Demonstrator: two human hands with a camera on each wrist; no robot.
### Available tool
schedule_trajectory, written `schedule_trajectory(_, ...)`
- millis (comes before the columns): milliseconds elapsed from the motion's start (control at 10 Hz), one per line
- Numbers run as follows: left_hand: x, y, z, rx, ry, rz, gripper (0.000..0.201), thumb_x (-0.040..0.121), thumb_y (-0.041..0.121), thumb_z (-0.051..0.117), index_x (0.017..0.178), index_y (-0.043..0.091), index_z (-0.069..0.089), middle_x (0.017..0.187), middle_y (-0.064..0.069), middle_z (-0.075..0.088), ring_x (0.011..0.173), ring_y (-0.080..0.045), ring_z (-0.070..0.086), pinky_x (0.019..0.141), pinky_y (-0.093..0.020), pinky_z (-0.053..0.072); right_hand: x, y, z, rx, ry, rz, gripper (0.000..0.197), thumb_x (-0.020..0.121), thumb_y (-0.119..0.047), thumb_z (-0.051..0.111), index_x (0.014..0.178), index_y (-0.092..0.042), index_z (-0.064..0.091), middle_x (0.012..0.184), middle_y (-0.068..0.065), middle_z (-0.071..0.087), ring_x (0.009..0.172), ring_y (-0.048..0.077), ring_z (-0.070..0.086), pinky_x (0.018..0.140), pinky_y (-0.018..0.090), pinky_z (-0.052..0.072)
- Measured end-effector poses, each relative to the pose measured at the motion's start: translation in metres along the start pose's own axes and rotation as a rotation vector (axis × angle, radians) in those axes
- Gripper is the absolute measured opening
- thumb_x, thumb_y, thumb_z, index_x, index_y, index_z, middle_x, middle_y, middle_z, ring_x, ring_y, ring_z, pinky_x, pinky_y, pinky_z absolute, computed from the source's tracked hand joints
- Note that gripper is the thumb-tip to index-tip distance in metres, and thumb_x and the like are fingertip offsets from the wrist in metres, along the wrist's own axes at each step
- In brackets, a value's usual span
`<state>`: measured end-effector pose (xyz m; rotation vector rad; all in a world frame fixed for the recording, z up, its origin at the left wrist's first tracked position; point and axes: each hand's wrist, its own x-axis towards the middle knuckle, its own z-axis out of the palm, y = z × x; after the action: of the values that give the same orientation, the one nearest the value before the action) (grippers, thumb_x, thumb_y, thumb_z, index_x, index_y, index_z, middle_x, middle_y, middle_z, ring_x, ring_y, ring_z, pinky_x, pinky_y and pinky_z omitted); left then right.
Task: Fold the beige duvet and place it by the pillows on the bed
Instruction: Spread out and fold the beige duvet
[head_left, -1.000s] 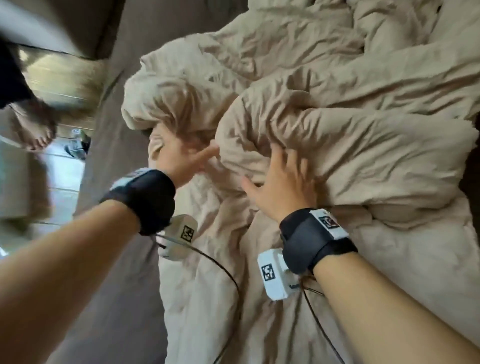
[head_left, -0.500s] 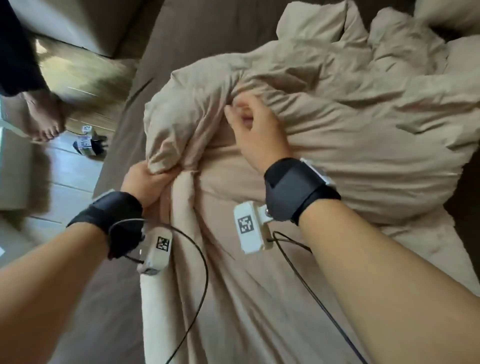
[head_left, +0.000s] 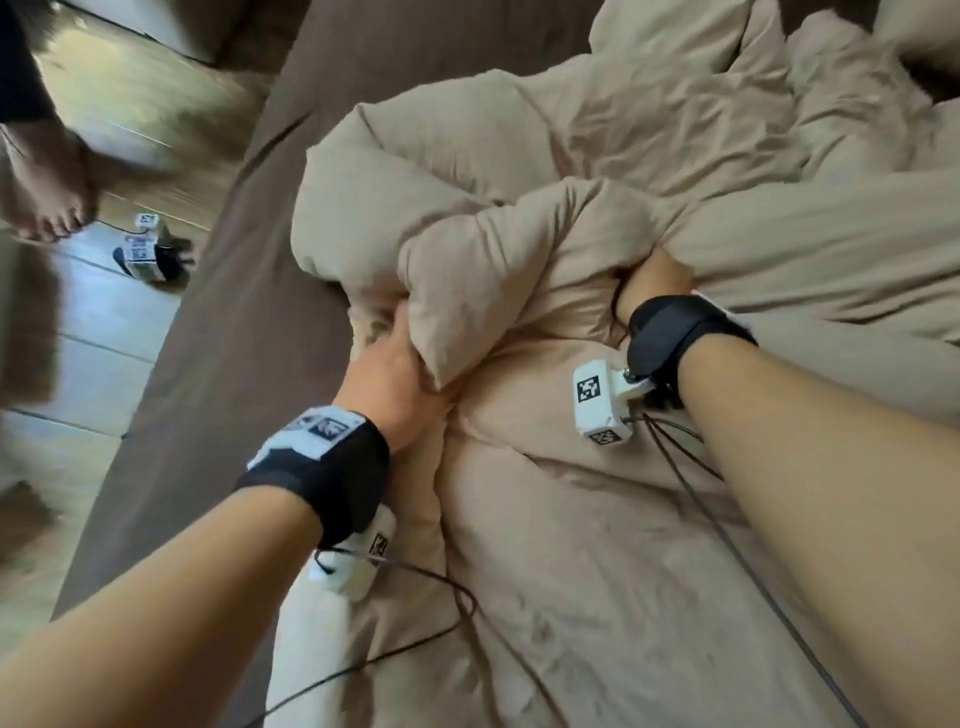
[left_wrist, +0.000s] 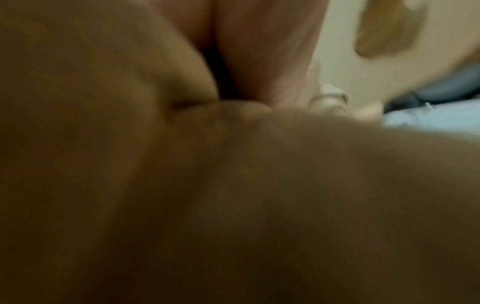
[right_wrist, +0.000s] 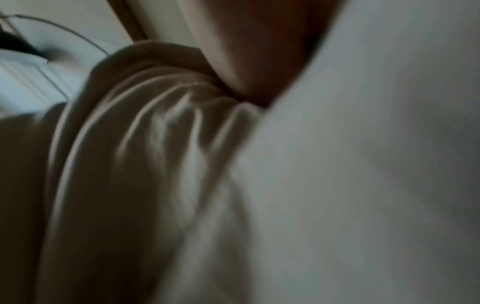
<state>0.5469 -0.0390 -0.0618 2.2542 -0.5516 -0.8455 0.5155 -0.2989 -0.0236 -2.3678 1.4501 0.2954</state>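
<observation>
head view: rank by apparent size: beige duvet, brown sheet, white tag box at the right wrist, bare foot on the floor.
1. beige duvet, fills most of the frame
2. brown sheet
3. bare foot, blurred and cut by the frame edge
4. white tag box

Foot versus box is unsure: the box sits much nearer the camera.

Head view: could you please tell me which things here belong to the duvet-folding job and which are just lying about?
Part of the job:
beige duvet
left hand, gripping it
right hand, buried in it
brown bed sheet

Lying about:
tagged device on the floor
</observation>
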Motion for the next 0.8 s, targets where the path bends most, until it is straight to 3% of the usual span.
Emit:
schedule_trajectory(100,-0.007,-0.014,0.009,0.193,-0.087,0.032,0.05,0.083,0.015,0.062,0.132,0.016,0.053,0.124,-0.011,0.062,0.128,-0.032,0.04,0.105,-0.032,0.032,0.019,-0.043,-0.02,0.229,0.2,-0.073,0.037,0.102,-0.013,0.042,0.138,-0.007,0.049,0.14,0.012,0.052,0.127,0.024,0.05,0.07,0.001,0.036)
schedule_trajectory(200,-0.005,-0.017,0.009,0.14,-0.102,-0.009,0.033,0.085,0.017,0.063,0.118,0.013,0.062,0.117,-0.008,0.068,0.118,-0.029,0.051,0.095,-0.028,0.037,0.017,-0.111,-0.048,0.296,0.336,-0.224,0.037,0.097,-0.013,0.047,0.134,-0.009,0.052,0.134,0.01,0.056,0.121,0.021,0.053,0.079,0.009,0.037)
schedule_trajectory(300,0.003,-0.013,0.005,0.169,-0.15,-0.002,0.012,0.088,0.017,0.062,0.098,0.011,0.065,0.109,-0.013,0.069,0.104,-0.031,0.061,0.079,-0.025,0.036,0.001,-0.18,-0.05,0.39,0.328,-0.516,0.032,0.099,-0.012,0.043,0.129,-0.011,0.056,0.124,0.009,0.062,0.11,0.019,0.057,0.065,0.007,0.035)
schedule_trajectory(400,0.007,-0.012,0.003,0.224,-0.184,0.017,0.021,0.093,0.017,0.057,0.108,0.007,0.066,0.118,-0.015,0.067,0.113,-0.033,0.059,0.086,-0.027,0.036,-0.016,-0.201,-0.027,0.287,0.137,-0.651,0.039,0.101,-0.014,0.039,0.139,-0.015,0.048,0.131,0.01,0.058,0.118,0.02,0.055,0.066,0.001,0.034)
schedule_trajectory(500,0.005,-0.025,0.0,0.26,-0.235,-0.063,0.032,0.1,0.023,0.05,0.124,0.006,0.063,0.13,-0.016,0.063,0.121,-0.034,0.056,0.096,-0.03,0.039,-0.025,-0.163,0.031,-0.046,-0.159,-0.648,0.061,0.101,-0.02,0.03,0.157,-0.03,0.008,0.15,0.014,0.041,0.139,0.03,0.036,0.113,0.027,0.029)
schedule_trajectory(600,0.004,-0.03,0.002,0.274,-0.245,-0.088,0.033,0.102,0.021,0.047,0.124,0.003,0.063,0.131,-0.02,0.061,0.121,-0.037,0.055,0.098,-0.033,0.041,-0.03,-0.134,0.036,-0.112,-0.056,-0.664,0.066,0.099,-0.014,0.026,0.156,-0.031,-0.002,0.154,0.013,0.036,0.143,0.032,0.027,0.12,0.041,0.015)
schedule_trajectory(700,-0.004,-0.027,0.012,0.26,-0.168,-0.031,0.04,0.1,0.025,0.042,0.125,0.0,0.061,0.132,-0.025,0.058,0.124,-0.041,0.051,0.104,-0.038,0.035,-0.05,-0.089,0.036,-0.059,0.11,-0.691,0.064,0.097,-0.015,0.027,0.157,-0.026,0.008,0.16,0.008,0.025,0.149,0.028,0.016,0.121,0.044,0.013)
schedule_trajectory(800,-0.015,-0.026,0.021,0.329,-0.1,0.053,0.052,0.09,0.034,0.044,0.125,-0.002,0.059,0.131,-0.028,0.055,0.126,-0.042,0.045,0.111,-0.044,0.03,-0.073,-0.049,0.045,-0.139,0.151,-0.659,0.058,0.099,-0.03,0.026,0.156,-0.027,0.014,0.163,0.003,0.019,0.151,0.025,0.01,0.12,0.049,0.012)
